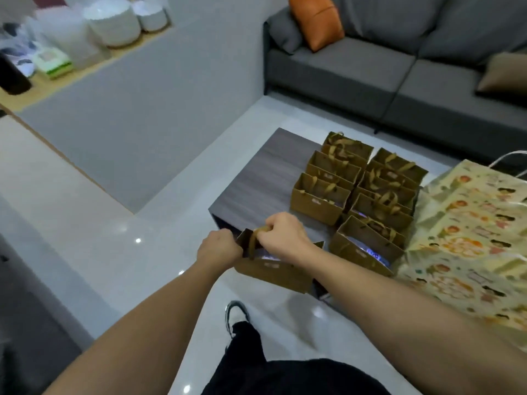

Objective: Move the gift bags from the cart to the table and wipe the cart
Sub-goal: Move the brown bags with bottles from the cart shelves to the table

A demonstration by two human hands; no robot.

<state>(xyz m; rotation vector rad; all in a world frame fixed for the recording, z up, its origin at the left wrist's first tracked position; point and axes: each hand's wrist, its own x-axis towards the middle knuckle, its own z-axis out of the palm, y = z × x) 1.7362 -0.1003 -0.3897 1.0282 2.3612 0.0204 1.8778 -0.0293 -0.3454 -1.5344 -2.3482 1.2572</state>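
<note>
I hold a small brown gift bag (273,273) over the near edge of the dark wood table (256,178). My left hand (218,248) grips the bag's left side. My right hand (281,233) is curled round its ribbon handle at the top. Several more brown gift bags (356,189) stand in two rows on the table, just right of the held one. The cart is not in view.
A large patterned paper bag (467,238) lies at the table's right end. A grey sofa (399,78) with an orange cushion (316,22) stands behind. A shelf (71,72) at the upper left carries white containers. My foot (236,315) is on the glossy floor below the bag.
</note>
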